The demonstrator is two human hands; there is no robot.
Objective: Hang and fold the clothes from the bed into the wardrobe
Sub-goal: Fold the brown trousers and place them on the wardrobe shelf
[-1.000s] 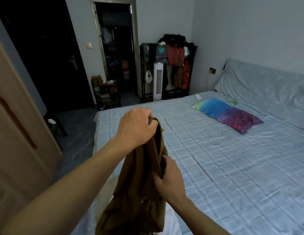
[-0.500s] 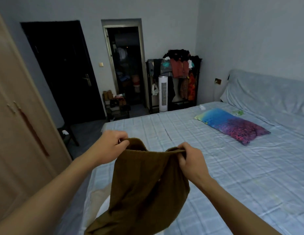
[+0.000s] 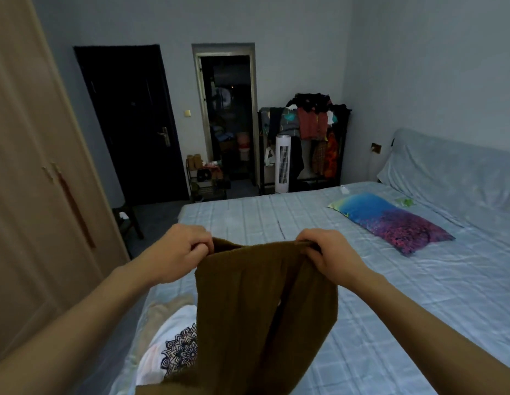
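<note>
Head view: left hand (image 3: 176, 256) and right hand (image 3: 330, 253) each grip one brown garment (image 3: 259, 315) above one bed (image 3: 390, 295).

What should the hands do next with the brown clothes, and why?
Probably lay it flat on the bed to fold. The left hand and right hand each grip a top corner of the brown garment, which hangs spread open above the sheet.

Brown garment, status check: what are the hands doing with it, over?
Both hands gripping: left hand, right hand. Brown garment held by its top edge, hanging over the bed. White patterned garment lies beneath. Wardrobe doors shut.
</note>
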